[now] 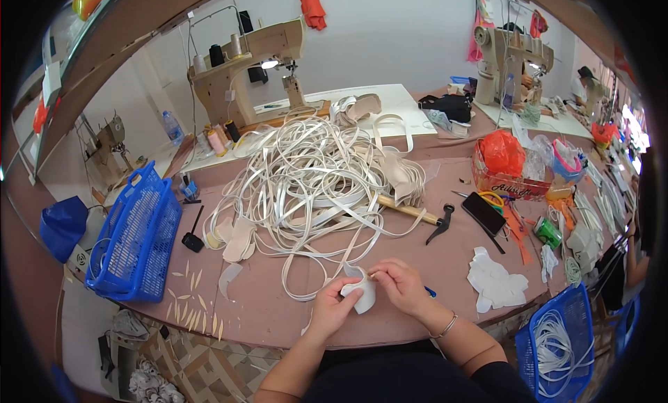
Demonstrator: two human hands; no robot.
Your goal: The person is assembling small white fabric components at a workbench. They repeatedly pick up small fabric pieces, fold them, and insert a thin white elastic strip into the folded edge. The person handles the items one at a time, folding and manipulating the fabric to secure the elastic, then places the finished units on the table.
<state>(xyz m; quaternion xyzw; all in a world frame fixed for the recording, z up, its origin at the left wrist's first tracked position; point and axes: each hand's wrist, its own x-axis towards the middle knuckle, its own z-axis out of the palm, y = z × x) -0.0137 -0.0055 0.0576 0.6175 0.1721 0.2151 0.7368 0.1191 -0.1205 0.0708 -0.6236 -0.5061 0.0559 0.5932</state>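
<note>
A white curved piece of leather-like material is bent into a loop just above the table's near edge. My left hand grips its left side between thumb and fingers. At the piece's upper right edge, my right hand has its fingertips pinched together. A tiny yellowish bit seems to show there, too small to name. Just beyond my hands lies a big tangled heap of white and cream straps. A blue-tipped object lies partly hidden beside my right wrist.
A wooden-handled hammer and black phone lie right of the heap. White cut pieces are nearer. Blue baskets stand left and lower right. Thin pale slivers are scattered left. A sewing machine stands behind.
</note>
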